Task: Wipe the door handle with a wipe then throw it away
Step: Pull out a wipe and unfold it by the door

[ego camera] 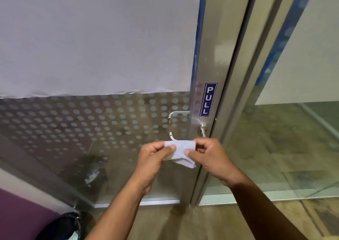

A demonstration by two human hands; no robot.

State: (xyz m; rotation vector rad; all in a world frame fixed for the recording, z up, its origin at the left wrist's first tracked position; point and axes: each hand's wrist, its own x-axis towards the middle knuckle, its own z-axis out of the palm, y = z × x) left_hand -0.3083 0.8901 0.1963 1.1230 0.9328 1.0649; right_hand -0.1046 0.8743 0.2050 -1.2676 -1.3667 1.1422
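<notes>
Glass door (pixel 110 129); both hands raised, left hand (pixel 154 157), right hand (pixel 211 159), pinching wipe (pixel 180 152)

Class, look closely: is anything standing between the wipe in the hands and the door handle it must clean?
Nothing visible. The wipe, held by both hands, sits just in front of the door handle, with open space between.

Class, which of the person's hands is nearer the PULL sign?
Right. The right hand is just below the PULL sign; the left hand is below and further left.

We hold a folded white wipe (pixel 180 149) between our left hand (pixel 153 156) and right hand (pixel 211 157). The steel door handle (pixel 202 129) sits just above, under a blue PULL sticker (pixel 208 99).
</notes>
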